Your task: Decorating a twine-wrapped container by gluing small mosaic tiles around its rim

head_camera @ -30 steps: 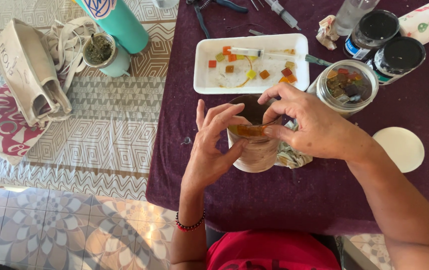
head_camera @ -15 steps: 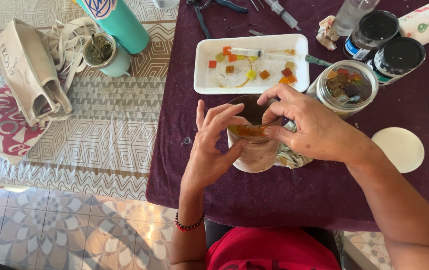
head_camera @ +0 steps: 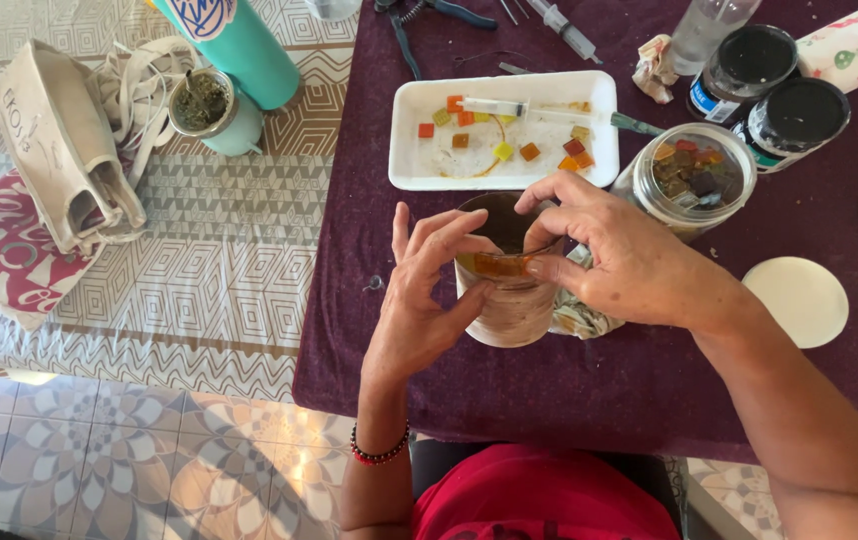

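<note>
My left hand [head_camera: 424, 295] wraps the left side of a whitish, stained glass jar [head_camera: 515, 310] that stands on the dark purple cloth [head_camera: 569, 390]. My right hand [head_camera: 624, 255] reaches over the jar's rim, its thumb and forefinger pinching a small amber-orange tile [head_camera: 500, 263] against the near side of the rim. The left thumb and forefinger touch the same tile from the left. The jar's inside looks dark.
A white tray [head_camera: 604, 100] with coloured tiles and a syringe [head_camera: 492, 105] lies behind the jar. An open glass jar of tiles [head_camera: 694, 172], two black-lidded jars [head_camera: 777, 92], a white round lid [head_camera: 800, 299] and crumpled paper [head_camera: 581, 315] sit to the right. A teal bottle [head_camera: 239, 45], cup and bags lie left.
</note>
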